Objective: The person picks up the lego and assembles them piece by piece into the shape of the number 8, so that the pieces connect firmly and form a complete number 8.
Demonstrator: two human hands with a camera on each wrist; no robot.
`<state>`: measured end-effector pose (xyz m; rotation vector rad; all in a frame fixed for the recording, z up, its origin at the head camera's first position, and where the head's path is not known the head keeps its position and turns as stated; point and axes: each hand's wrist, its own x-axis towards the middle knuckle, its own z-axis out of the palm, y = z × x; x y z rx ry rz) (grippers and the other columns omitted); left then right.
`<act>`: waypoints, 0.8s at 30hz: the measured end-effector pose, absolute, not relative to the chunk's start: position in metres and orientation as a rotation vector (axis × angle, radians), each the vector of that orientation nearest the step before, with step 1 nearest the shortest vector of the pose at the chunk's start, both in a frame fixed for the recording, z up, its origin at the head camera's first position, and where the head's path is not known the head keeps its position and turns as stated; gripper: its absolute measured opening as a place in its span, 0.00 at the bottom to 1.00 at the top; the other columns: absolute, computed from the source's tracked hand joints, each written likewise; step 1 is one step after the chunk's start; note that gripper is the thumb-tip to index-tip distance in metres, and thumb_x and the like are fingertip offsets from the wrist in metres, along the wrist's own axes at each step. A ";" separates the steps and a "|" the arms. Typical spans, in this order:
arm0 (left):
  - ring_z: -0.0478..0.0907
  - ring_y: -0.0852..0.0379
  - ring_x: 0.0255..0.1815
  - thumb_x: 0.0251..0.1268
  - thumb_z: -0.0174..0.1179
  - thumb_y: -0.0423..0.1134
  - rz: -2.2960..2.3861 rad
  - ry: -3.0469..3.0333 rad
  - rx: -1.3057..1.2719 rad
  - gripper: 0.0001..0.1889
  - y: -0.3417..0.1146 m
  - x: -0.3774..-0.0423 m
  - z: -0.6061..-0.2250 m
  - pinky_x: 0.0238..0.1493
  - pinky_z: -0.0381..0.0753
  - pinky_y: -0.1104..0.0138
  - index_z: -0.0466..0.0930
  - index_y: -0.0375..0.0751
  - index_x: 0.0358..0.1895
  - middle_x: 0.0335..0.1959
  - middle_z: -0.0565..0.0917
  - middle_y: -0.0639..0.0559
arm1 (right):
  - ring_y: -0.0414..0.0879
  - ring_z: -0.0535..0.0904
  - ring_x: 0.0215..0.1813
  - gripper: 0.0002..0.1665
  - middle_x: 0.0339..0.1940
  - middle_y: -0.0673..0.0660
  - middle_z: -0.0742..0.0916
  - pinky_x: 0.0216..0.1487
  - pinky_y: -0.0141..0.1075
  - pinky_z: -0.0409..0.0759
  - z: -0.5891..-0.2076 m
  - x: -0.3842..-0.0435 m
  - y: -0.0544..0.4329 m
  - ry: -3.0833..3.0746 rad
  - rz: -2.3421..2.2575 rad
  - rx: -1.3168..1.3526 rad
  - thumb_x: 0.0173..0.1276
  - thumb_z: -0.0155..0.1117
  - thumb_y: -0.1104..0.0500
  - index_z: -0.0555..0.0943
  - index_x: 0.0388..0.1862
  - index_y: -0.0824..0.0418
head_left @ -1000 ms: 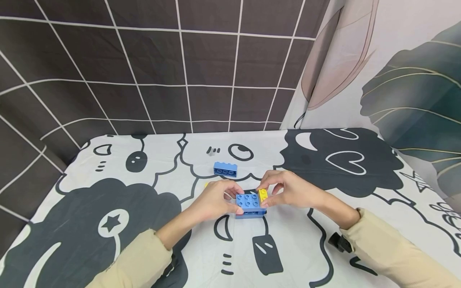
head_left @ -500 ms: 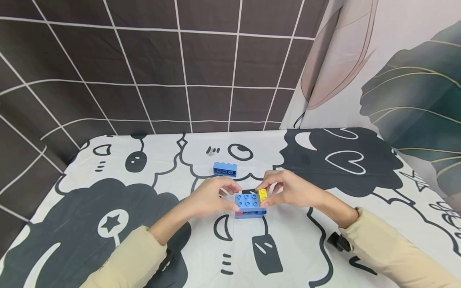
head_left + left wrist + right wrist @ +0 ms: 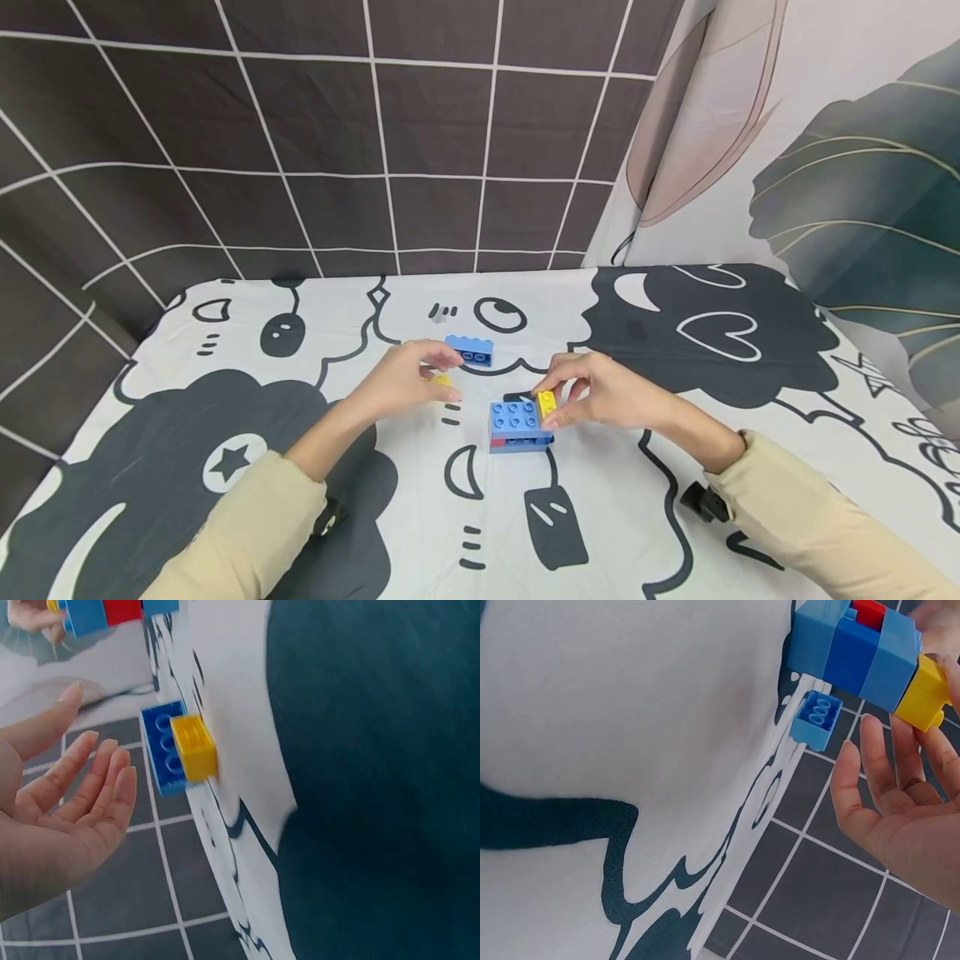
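Your stack of blue bricks point(image 3: 513, 432) sits on the printed cloth point(image 3: 622, 525), its long axis running left to right, studs up, with a red brick point(image 3: 498, 442) showing in the middle layer. Across its right end lies a small yellow brick point(image 3: 547, 404), long axis front to back, pinched between your right hand's point(image 3: 600, 392) thumb and fingers. Your left hand point(image 3: 397, 382) has thumb and fingers apart, holding nothing; in the head view it partly covers a second yellow brick point(image 3: 195, 754). Just behind, a loose blue brick point(image 3: 472, 350) lies sideways, hollow underside facing you.
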<state>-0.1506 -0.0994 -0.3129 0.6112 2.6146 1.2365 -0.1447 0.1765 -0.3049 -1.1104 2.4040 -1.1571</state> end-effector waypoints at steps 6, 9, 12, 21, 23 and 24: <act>0.75 0.48 0.47 0.47 0.68 0.30 1.180 2.631 0.515 0.19 -0.110 -0.160 -0.318 0.51 0.73 0.58 0.77 0.32 0.46 0.42 0.80 0.43 | 0.47 0.76 0.33 0.19 0.29 0.48 0.80 0.36 0.39 0.78 -0.305 -0.145 0.176 2.400 -1.160 -1.118 0.48 0.74 0.58 0.83 0.39 0.64; 0.75 0.47 0.47 0.47 0.68 0.31 1.134 2.629 0.493 0.19 -0.114 -0.164 -0.320 0.51 0.72 0.57 0.77 0.32 0.46 0.42 0.80 0.43 | 0.47 0.76 0.33 0.19 0.29 0.48 0.80 0.36 0.39 0.78 -0.305 -0.146 0.176 2.400 -1.161 -1.122 0.48 0.74 0.58 0.83 0.39 0.64; 0.75 0.48 0.47 0.48 0.67 0.30 1.110 2.611 0.457 0.19 -0.117 -0.167 -0.323 0.51 0.72 0.57 0.77 0.32 0.47 0.42 0.80 0.44 | 0.48 0.76 0.33 0.19 0.29 0.48 0.80 0.36 0.39 0.78 -0.305 -0.146 0.176 2.395 -1.165 -1.122 0.48 0.74 0.58 0.83 0.39 0.64; 0.78 0.49 0.43 0.47 0.66 0.26 1.128 2.545 0.441 0.19 -0.121 -0.168 -0.329 0.47 0.76 0.60 0.76 0.30 0.46 0.39 0.81 0.44 | 0.48 0.76 0.34 0.19 0.30 0.49 0.80 0.37 0.40 0.78 -0.304 -0.146 0.176 2.384 -1.173 -1.102 0.48 0.74 0.58 0.83 0.39 0.64; 0.79 0.49 0.42 0.48 0.65 0.24 1.135 2.528 0.436 0.19 -0.121 -0.166 -0.329 0.44 0.78 0.61 0.75 0.29 0.46 0.39 0.81 0.44 | 0.48 0.76 0.34 0.19 0.30 0.49 0.80 0.37 0.41 0.78 -0.304 -0.145 0.176 2.383 -1.171 -1.100 0.48 0.74 0.58 0.83 0.39 0.65; 0.79 0.49 0.41 0.48 0.65 0.24 1.139 2.519 0.432 0.19 -0.121 -0.166 -0.330 0.43 0.78 0.62 0.75 0.29 0.46 0.39 0.80 0.44 | 0.48 0.76 0.34 0.19 0.30 0.49 0.80 0.37 0.41 0.78 -0.304 -0.145 0.176 2.382 -1.171 -1.101 0.48 0.74 0.58 0.83 0.40 0.65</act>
